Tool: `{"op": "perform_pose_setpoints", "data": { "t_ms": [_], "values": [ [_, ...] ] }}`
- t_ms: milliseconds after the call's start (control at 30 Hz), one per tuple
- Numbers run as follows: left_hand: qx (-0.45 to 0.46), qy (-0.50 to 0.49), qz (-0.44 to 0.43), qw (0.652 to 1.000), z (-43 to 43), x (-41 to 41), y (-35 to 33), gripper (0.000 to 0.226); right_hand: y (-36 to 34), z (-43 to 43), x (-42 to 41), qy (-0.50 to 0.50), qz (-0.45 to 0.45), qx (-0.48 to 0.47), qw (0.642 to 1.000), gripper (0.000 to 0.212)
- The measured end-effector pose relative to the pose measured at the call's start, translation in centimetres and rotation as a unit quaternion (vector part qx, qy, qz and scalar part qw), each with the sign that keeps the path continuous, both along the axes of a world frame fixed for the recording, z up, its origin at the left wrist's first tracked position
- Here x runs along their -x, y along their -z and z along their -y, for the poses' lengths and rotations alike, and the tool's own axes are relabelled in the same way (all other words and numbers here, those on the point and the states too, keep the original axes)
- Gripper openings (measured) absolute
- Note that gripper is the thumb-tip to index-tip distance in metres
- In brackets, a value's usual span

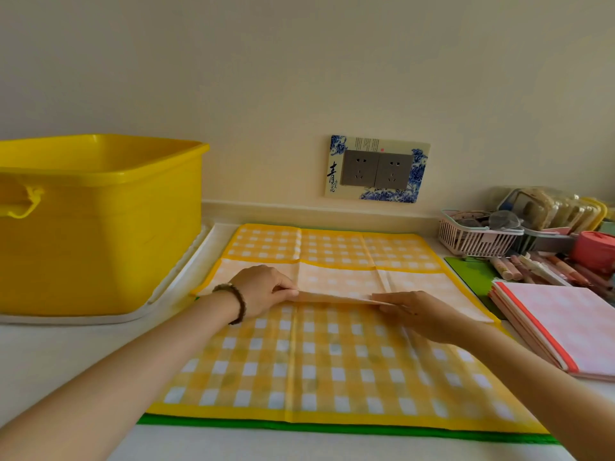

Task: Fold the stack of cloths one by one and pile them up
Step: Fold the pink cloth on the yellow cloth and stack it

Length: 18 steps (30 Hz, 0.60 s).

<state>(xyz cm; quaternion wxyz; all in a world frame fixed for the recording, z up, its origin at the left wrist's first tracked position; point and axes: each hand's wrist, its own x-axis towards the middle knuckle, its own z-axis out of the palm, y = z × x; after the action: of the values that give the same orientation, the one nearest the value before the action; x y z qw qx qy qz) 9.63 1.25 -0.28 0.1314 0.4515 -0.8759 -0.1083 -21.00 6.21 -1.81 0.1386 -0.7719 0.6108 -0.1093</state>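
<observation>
Pinching a raised fold of the yellow checked cloth (332,361) between thumb and fingers of left hand (263,291) and right hand (419,311), set apart along the crease. Spread flat on the counter (50,361), at its middle, over a green cloth (332,428). Beside the right edge, folded pink pile (565,327).

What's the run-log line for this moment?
step: folding yellow checked cloth | left hand: pinches fold edge | right hand: holds fold | under: green cloth | pile: folded pink cloths, right
</observation>
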Motion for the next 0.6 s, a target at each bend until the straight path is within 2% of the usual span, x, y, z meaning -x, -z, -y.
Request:
{"op": "perform_pose_setpoints", "data": {
  "t_ms": [133, 400, 500, 600],
  "values": [
    [-0.092, 0.023, -0.012, 0.995, 0.2, -0.2, -1.2, 0.020, -2.0, -0.9, 1.4, -0.006, 0.006, -0.025, 1.000, 0.027],
    [-0.233, 0.024, 0.047, 0.971, -1.4, -0.3, -4.9, 0.014, -5.2, -2.6, 2.7, -0.021, 0.019, -0.139, 0.990, 0.031],
    [-0.261, 0.024, 0.072, 0.962, -2.0, -0.2, -6.3, 0.012, -6.6, -3.6, 2.4, -0.064, 0.067, -0.233, 0.968, 0.032],
    [-0.234, 0.014, 0.044, 0.971, -2.3, -0.2, -6.9, 0.016, -7.5, -3.5, 2.5, -0.061, 0.097, -0.228, 0.967, 0.019]
  ]
}}
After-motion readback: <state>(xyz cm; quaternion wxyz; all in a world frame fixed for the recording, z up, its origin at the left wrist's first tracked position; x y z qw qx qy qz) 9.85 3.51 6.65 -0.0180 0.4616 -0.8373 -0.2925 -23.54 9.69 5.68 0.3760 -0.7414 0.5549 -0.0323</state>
